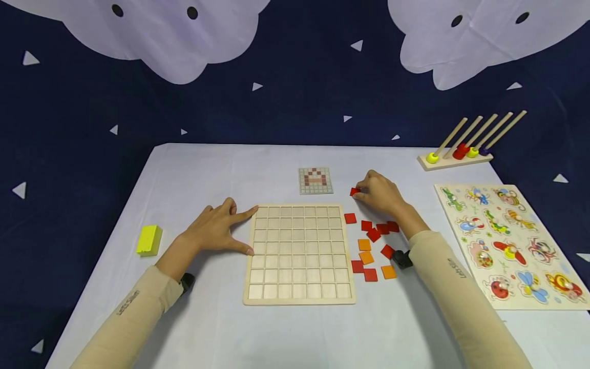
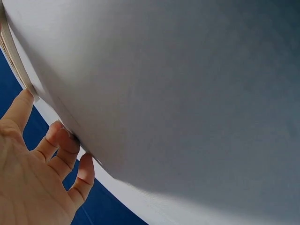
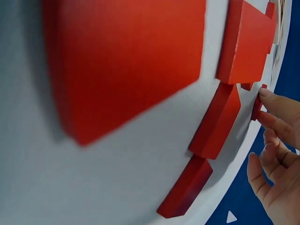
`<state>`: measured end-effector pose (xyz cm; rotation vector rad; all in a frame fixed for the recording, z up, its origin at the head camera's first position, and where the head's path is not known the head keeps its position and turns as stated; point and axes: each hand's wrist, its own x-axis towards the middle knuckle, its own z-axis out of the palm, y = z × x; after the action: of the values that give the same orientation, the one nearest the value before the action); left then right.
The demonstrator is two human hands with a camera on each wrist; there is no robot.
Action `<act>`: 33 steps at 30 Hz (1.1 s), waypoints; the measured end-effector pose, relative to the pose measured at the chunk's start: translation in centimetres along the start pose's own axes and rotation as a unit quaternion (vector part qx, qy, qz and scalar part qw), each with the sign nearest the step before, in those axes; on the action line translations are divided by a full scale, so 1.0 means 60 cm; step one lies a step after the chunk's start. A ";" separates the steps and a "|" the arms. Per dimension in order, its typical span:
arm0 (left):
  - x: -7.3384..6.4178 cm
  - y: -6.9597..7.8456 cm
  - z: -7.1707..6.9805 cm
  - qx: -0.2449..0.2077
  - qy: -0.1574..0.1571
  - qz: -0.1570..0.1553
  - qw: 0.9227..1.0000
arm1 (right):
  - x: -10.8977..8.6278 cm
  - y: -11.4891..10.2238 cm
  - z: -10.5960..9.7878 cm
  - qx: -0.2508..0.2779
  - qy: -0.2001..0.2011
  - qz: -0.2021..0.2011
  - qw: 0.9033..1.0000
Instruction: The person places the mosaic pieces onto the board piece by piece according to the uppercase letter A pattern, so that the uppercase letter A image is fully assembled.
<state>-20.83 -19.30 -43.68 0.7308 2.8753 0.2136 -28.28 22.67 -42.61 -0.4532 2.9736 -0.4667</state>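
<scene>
A wooden grid board (image 1: 299,302) with bare square cells lies in the middle of the table. My left hand (image 1: 214,228) touches its left edge with thumb and index finger spread; in the left wrist view the left hand (image 2: 37,173) meets the board's edge (image 2: 18,65). Beyond the board's upper right corner, my right hand (image 1: 380,192) pinches a red square tile (image 1: 354,191). The right wrist view has the right hand (image 3: 281,145) holding that tile (image 3: 257,104) between thumb and finger. Several red tiles (image 1: 371,275) and orange tiles (image 1: 389,271) lie right of the board.
Behind the board lies a small pattern card (image 1: 315,181). A yellow block (image 1: 149,240) stands at the left. On the right are an insect puzzle board (image 1: 511,246) and, behind it, a peg stand (image 1: 454,163) with beads.
</scene>
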 end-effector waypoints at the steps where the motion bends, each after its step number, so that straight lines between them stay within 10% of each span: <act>1: 0.001 0.000 0.000 0.000 0.001 0.001 1.000 | 0.000 0.000 0.000 -0.001 -0.002 0.002 1.000; 13: 0.011 0.001 0.001 0.004 -0.008 0.002 1.000 | -0.011 0.002 -0.001 0.001 -0.006 0.007 1.000; 33: 0.007 0.001 -0.004 0.002 -0.003 -0.001 1.000 | -0.018 -0.084 -0.005 0.033 0.030 -0.095 0.994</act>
<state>-21.18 -19.06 -43.51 0.7288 2.8710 0.2050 -25.93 18.51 -40.72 -0.7329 2.9738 -0.6051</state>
